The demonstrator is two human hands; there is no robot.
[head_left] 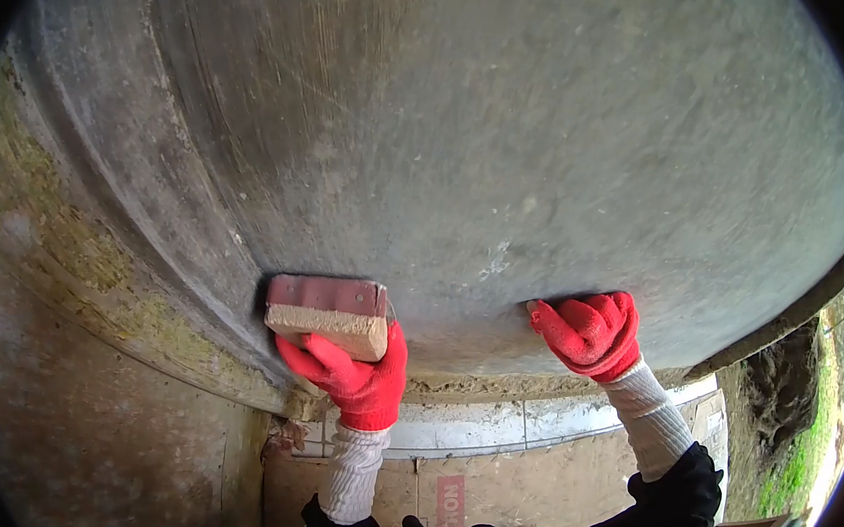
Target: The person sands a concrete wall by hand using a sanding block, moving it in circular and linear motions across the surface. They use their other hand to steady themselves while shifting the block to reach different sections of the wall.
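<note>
Head view shows the red-gloved left hand (357, 378) curled around a sanding block (327, 320), which sits against the curved grey surface (552, 154). The right hand (592, 331), also gloved, is mostly curled and appears to touch the same surface; whether it grips anything cannot be told. The step looks like rubbing that surface down; another stroke would call for keeping the block flat along the curve.

Red gloves (367, 391); maroon/tan block (327, 313); off-wht ribbed cuffs (354, 473); blk sleeves (666, 516); streaky gry surface (512, 151)
</note>
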